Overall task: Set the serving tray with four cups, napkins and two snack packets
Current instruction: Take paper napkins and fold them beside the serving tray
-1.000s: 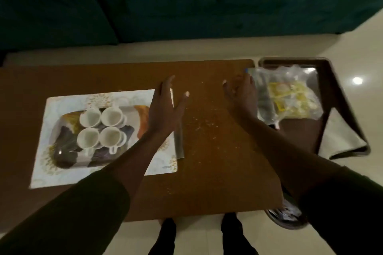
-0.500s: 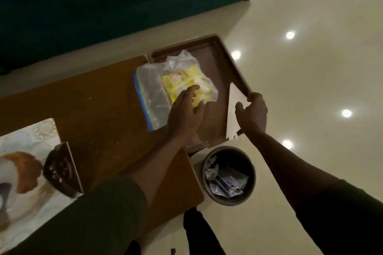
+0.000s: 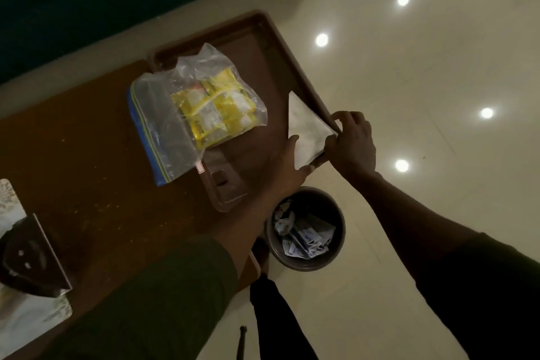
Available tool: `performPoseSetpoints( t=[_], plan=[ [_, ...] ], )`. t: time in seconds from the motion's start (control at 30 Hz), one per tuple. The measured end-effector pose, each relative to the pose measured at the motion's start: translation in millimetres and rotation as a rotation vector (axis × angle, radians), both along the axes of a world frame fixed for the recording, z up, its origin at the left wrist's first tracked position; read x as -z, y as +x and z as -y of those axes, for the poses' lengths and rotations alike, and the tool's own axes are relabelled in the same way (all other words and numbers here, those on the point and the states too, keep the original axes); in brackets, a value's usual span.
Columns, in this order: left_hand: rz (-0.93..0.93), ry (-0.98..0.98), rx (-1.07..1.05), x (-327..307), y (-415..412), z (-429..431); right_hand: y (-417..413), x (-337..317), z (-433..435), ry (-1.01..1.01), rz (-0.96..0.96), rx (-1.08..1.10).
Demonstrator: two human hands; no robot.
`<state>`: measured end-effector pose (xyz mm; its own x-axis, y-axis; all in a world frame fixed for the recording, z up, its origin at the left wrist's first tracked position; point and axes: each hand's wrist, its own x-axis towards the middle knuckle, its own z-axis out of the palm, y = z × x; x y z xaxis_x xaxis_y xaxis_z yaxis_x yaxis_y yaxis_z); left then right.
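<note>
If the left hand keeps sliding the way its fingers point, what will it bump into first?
Probably the folded white paper napkin: the left hand already has its fingertips at the napkin's near edge inside the brown plastic tray. Depth is hard to judge.

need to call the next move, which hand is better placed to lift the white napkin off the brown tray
Right, probably. The right hand already pinches the napkin at the tray rim, while the left hand only rests flat at its near edge.

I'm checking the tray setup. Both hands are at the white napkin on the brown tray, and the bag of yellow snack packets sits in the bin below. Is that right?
Not quite. The head view shows the bag of yellow snack packets lying partly on the brown tray, not in the bin, which holds crumpled paper. Both the left hand and right hand are at the white napkin.
</note>
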<state>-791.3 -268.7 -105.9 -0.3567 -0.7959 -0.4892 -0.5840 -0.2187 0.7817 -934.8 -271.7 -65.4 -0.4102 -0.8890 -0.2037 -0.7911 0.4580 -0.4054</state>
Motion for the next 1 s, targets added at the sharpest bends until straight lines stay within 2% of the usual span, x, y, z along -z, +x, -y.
performPoseSetpoints(
  t=[0.13,0.47,0.6,0.8,0.93,1.0],
  plan=[
    [0.092,-0.161,-0.014,-4.0,-18.3,-4.2,-9.7,3.9,-5.7,0.001,0.087,0.174],
    [0.156,-0.229,0.066,5.8,-27.3,-6.7,-0.3,10.7,-27.2,0.003,0.051,0.187],
    [0.239,-0.331,0.091,13.2,-28.2,-6.2,6.4,12.5,-24.9,0.011,-0.005,0.155],
    [0.273,-0.389,-0.051,4.3,-25.1,-1.6,6.7,10.1,-25.6,-0.067,0.055,0.176],
    [0.228,-0.327,-0.246,0.9,-17.2,2.9,11.9,6.3,-22.5,-0.177,0.164,0.262],
    [0.199,-0.351,-0.262,-3.0,-9.5,2.7,21.9,1.2,-16.3,-0.187,0.248,0.311]
  ],
)
